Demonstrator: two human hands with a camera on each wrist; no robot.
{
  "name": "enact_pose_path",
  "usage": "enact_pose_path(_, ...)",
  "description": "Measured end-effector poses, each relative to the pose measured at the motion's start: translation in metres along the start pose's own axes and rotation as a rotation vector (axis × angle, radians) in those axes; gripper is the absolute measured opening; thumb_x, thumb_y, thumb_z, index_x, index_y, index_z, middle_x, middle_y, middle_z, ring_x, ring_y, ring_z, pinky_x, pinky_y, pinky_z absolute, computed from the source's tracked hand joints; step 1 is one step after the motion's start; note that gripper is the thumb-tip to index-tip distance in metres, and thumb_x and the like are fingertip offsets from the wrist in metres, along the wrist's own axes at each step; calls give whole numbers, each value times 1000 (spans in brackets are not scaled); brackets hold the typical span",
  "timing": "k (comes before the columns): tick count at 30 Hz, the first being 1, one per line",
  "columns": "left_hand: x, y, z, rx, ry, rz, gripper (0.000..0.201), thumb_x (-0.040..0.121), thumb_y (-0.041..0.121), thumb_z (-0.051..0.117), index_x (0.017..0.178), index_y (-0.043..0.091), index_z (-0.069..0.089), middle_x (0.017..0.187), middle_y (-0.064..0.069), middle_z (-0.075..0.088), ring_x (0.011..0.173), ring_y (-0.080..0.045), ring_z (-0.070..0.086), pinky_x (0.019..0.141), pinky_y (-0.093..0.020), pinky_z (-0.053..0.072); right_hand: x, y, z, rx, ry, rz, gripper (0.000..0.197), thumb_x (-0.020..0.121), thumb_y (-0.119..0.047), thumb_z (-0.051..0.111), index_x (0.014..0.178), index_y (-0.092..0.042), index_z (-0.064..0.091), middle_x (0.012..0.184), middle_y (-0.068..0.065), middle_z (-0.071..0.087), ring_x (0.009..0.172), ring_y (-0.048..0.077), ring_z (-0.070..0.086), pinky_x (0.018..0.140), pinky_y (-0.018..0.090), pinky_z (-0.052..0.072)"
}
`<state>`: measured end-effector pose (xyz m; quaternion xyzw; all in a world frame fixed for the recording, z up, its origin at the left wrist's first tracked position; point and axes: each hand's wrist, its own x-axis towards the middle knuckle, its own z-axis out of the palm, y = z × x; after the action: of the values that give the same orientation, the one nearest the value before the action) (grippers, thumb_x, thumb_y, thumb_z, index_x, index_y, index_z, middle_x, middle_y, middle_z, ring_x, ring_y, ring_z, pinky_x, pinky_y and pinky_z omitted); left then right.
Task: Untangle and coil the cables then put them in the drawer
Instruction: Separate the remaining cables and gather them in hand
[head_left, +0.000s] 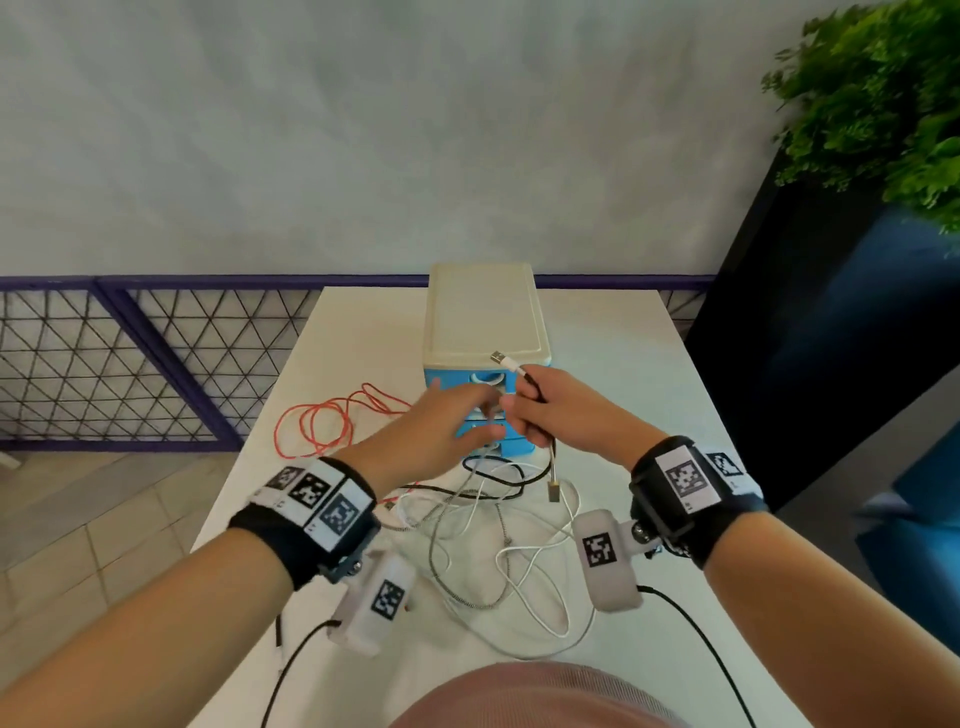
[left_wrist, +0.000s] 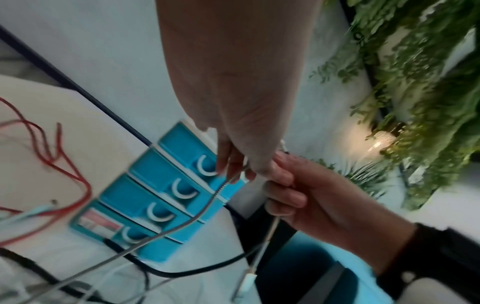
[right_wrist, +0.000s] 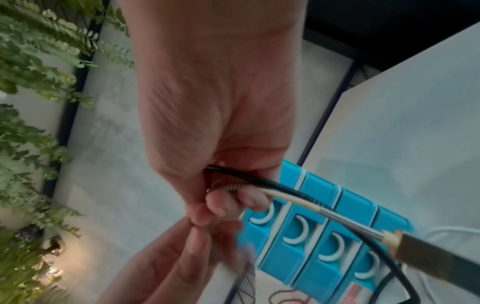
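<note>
1. Nearest me, at 6 o'clock on the table (head_left: 613, 332), lies the tangle: one white cable (head_left: 540, 587), one grey braided cable (head_left: 441, 566) and one black cable (head_left: 498, 486), looped over each other. A fourth, the red cable (head_left: 317, 421), lies apart at 10 o'clock.
2. My right hand (head_left: 556, 410) grips cable ends in a closed fist; one USB plug (head_left: 497, 357) points up and another hangs below.
3. My left hand (head_left: 436, 421) pinches the braided cable (left_wrist: 228, 181) just beside the right fist.
4. Step, as I judge it: untangling, with nothing coiled yet.
5. Next move calls for drawing the braided strand free of the others.
6. One drawer unit (head_left: 483, 322) stands at 12 o'clock, its four blue drawers (left_wrist: 166, 179) closed.
</note>
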<state>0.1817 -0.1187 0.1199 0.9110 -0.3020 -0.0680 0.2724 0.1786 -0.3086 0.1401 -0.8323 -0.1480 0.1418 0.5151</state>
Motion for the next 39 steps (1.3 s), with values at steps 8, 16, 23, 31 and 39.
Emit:
enact_pose_path(8, -3, -21, -38, -308, 164, -165, 27, 100, 27, 36, 82, 21, 56, 64, 7, 48, 58, -12, 47, 59, -36, 52, -7, -3, -29, -5, -30, 94, 30, 98, -25, 53, 78, -15, 32, 63, -1, 37, 46, 9, 33, 43, 18, 34)
enact_pose_path(16, -11, -20, -26, -325, -27, -106, 32, 98, 19, 46, 125, 34, 48, 98, 2, 63, 96, -15, 61, 89, -33, 48, 3, -12, -22, 66, 106, 70, 7, 92, -12, 61, 85, -12, 64, 59, 2, 63, 41, 10, 37, 44, 19, 33)
enact_pose_path(23, 1, 14, -15, -632, 113, -163, 31, 103, 17, 31, 81, 14, 52, 52, 4, 58, 56, -14, 65, 61, -21, 52, 5, -11, -3, 679, 132, 32, 21, 97, -18, 54, 110, -3, 63, 76, 2, 58, 51, 7, 39, 50, 18, 34)
enact_pose_path(31, 10, 35, -4, -633, -23, -120, 29, 102, 19, 35, 92, 4, 58, 74, -3, 68, 71, -21, 65, 72, -30, 54, 13, -11, 14, 550, 331, 66, 30, 102, -29, 42, 83, -11, 57, 60, -1, 40, 48, 15, 40, 46, 26, 37)
enact_pose_path(39, -17, -21, 6, -279, -98, -309, 30, 98, 29, 43, 77, 15, 59, 71, 0, 65, 59, -13, 59, 59, -27, 49, 7, -6, 18, 569, 320, 154, 19, 103, -12, 28, 100, -7, 46, 67, 2, 46, 46, 10, 39, 42, 21, 34)
